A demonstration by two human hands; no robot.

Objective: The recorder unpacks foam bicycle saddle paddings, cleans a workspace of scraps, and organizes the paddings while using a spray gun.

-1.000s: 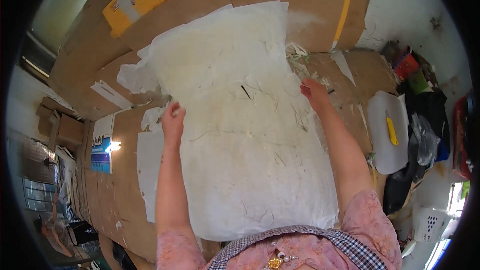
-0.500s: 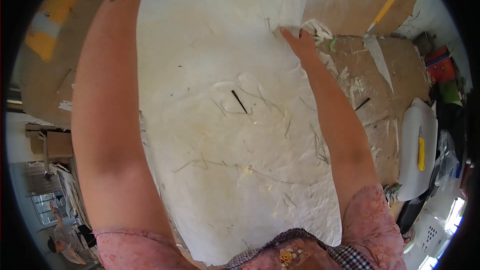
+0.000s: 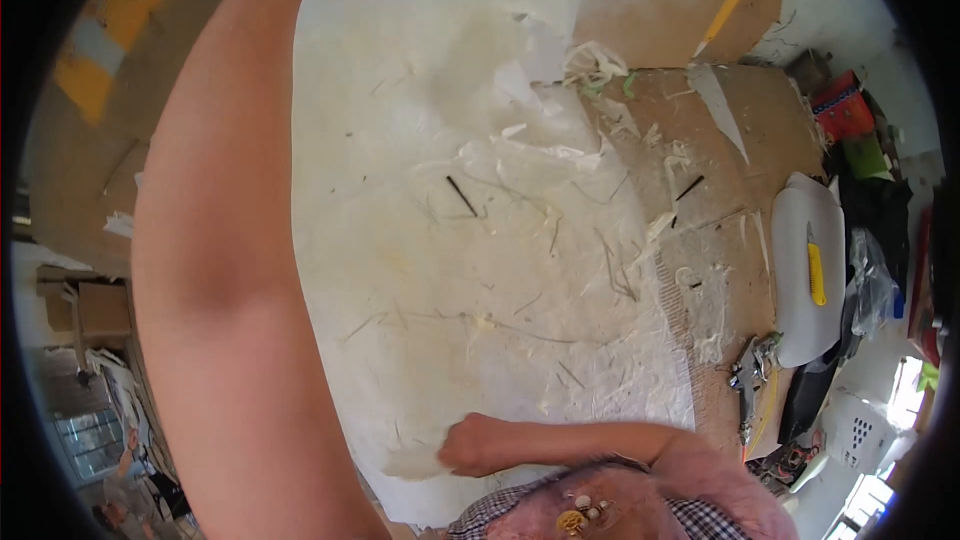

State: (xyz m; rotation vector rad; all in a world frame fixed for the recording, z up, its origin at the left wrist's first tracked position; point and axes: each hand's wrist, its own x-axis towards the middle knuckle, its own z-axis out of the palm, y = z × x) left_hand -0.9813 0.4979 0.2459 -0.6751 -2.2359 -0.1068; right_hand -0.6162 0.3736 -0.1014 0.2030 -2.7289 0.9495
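Observation:
A large whitish sheet (image 3: 420, 270), paper or thin plastic, spreads under my arms, its right edge wrinkled and partly raised. My left arm stretches along its left side and leaves the picture at the top, so my left hand is out of sight. Low over the sheet, close to my body, my right hand (image 3: 478, 445) is curled with its fingers closed; whatever it might hold is hidden. A thin black strip (image 3: 462, 196) and several fine strands lie on the sheet.
Brown cardboard (image 3: 740, 130) with peeling white scraps covers the surface on the right. Beyond it stand a white padded piece (image 3: 808, 315) with a yellow cutter (image 3: 816, 274) on it, a metal tool (image 3: 745, 390) and a red box (image 3: 842, 105). Another person (image 3: 120, 500) is at the far lower left.
My right hand has left the sheet's upper right edge and come down close to my body, closing. The sheet's right edge is now bunched up. My left arm has shifted slightly.

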